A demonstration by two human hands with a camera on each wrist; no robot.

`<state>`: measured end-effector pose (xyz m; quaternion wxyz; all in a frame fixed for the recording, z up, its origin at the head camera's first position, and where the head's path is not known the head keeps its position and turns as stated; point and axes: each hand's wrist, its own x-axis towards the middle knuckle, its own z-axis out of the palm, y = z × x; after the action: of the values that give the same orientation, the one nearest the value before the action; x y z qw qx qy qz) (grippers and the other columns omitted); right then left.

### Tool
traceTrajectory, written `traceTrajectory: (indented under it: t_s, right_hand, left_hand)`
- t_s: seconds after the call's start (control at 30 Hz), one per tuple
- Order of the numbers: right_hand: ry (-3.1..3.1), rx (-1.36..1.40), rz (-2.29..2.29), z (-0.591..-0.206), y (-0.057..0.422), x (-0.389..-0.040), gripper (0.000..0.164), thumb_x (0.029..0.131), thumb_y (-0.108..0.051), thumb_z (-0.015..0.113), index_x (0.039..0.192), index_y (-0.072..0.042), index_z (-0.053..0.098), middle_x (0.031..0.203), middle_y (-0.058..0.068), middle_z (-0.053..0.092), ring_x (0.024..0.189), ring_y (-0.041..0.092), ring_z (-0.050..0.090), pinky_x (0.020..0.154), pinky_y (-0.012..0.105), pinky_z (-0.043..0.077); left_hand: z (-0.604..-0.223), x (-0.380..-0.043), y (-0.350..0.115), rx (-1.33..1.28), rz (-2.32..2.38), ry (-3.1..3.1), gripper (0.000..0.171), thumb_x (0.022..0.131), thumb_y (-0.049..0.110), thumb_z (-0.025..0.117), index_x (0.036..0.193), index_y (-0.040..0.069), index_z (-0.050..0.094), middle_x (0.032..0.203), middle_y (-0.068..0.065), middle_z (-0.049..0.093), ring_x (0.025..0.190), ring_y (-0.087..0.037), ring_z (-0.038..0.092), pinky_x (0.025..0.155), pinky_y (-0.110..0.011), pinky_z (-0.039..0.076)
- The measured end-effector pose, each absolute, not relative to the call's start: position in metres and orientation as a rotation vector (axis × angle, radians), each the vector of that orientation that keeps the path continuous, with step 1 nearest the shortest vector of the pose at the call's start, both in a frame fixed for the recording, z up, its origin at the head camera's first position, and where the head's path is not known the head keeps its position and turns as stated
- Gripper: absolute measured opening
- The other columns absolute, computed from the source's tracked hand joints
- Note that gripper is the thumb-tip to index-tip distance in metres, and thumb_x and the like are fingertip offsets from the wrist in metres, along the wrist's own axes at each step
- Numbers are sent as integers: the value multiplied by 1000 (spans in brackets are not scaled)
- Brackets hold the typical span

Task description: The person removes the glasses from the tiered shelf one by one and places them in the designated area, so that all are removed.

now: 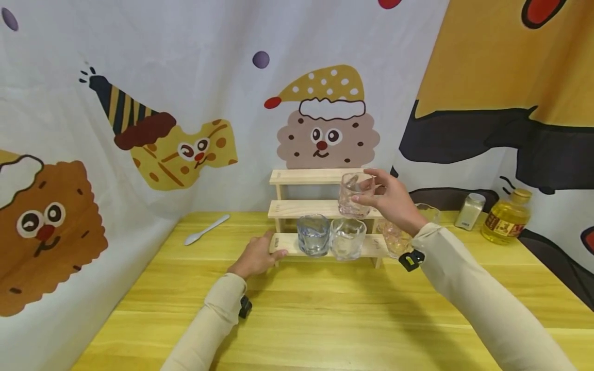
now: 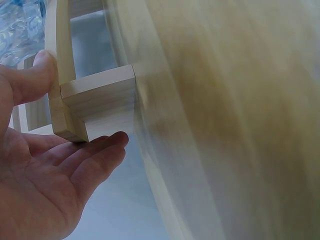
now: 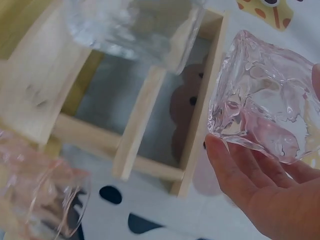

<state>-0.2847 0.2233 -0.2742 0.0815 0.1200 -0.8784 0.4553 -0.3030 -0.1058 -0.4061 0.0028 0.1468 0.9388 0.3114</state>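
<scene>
A three-tier wooden stepped rack (image 1: 297, 208) stands against the curtain. My left hand (image 1: 256, 256) grips the left end of its lowest tier, thumb at the front; in the left wrist view that hand (image 2: 55, 165) has its fingers along the end of the wood. My right hand (image 1: 394, 201) holds a pale pink glass (image 1: 355, 196) in front of the upper tiers. Close up, the pink glass (image 3: 270, 100) has wavy, faceted walls. On the lowest tier sit a bluish glass (image 1: 313, 236) and, beside it, a clear glass (image 1: 348, 239).
Right of the rack, partly behind my right wrist, are an amber-pink glass (image 1: 396, 241) and another clear glass (image 1: 429, 211). Farther right stand a shaker jar (image 1: 470, 212) and an oil bottle (image 1: 506, 219). A white spoon (image 1: 206, 230) lies on the wooden table (image 1: 297, 319) at left.
</scene>
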Motion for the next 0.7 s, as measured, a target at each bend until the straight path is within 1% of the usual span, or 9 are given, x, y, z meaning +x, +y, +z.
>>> traceTrajectory:
  t_s: [0.13, 0.23, 0.3, 0.4, 0.47, 0.53, 0.6, 0.63, 0.7]
  right_hand:
    - [-2630, 348, 1301, -278, 237, -277, 83, 91, -40, 74, 157, -14, 32, 125, 12, 58, 110, 23, 64, 85, 36, 52]
    - [-2636, 328, 1256, -283, 248, -273, 81, 91, -40, 74, 157, -14, 33, 125, 11, 58, 99, 11, 66, 76, 29, 52]
    - [-2637, 317, 1229, -286, 256, -271, 81, 91, -40, 74, 156, -14, 34, 125, 12, 59, 93, 2, 64, 75, 27, 51]
    - [-2641, 296, 1190, -289, 268, -267, 81, 91, -41, 73, 157, -13, 34, 125, 12, 61, 88, -9, 60, 81, 30, 50]
    - [-2636, 282, 1178, -292, 276, -265, 82, 92, -42, 73, 157, -12, 33, 125, 13, 62, 90, -11, 59, 88, 35, 50]
    - [-2635, 257, 1181, -295, 283, -263, 83, 92, -42, 73, 157, -12, 32, 125, 13, 62, 99, -2, 62, 94, 43, 49]
    - [-2637, 225, 1207, -298, 290, -262, 85, 91, -43, 73, 158, -11, 30, 127, 15, 61, 113, 13, 64, 98, 53, 48]
    - [-2643, 207, 1224, -300, 293, -261, 86, 91, -43, 73, 159, -12, 29, 130, 16, 59, 121, 24, 62, 100, 58, 47]
    - [-2648, 178, 1248, -305, 300, -260, 87, 92, -41, 73, 159, -11, 27, 134, 19, 57, 131, 42, 54, 103, 64, 43]
  left_hand:
    - [-405, -302, -107, 471, 984, 2941, 73, 95, 32, 70, 149, -4, 38, 95, -15, 69, 66, -17, 59, 62, -28, 50]
    - [-405, -301, -107, 473, 967, 2944, 72, 95, 33, 70, 149, -3, 39, 95, -15, 69, 67, -16, 59, 62, -28, 50]
    - [-405, -301, -107, 476, 956, 2948, 72, 95, 33, 70, 148, -4, 40, 97, -15, 69, 68, -16, 59, 63, -28, 50]
    - [-405, -301, -106, 482, 943, 2957, 72, 95, 33, 70, 148, -4, 40, 100, -17, 70, 70, -16, 59, 65, -29, 50]
    - [-405, -301, -106, 481, 949, 2957, 71, 95, 32, 70, 148, -4, 40, 102, -18, 70, 70, -16, 60, 65, -29, 51]
    - [-405, -301, -105, 473, 948, 2960, 71, 95, 33, 70, 148, -4, 40, 103, -19, 70, 70, -17, 60, 65, -29, 51]
    - [-405, -301, -105, 468, 941, 2965, 71, 95, 33, 70, 148, -3, 40, 103, -19, 70, 70, -17, 59, 65, -29, 51]
    - [-405, -301, -105, 470, 938, 2968, 70, 95, 33, 70, 148, -3, 41, 102, -19, 70, 70, -17, 59, 64, -29, 51]
    - [-404, -302, -105, 478, 931, 2974, 69, 95, 33, 70, 147, -3, 41, 100, -18, 70, 70, -16, 59, 64, -29, 50]
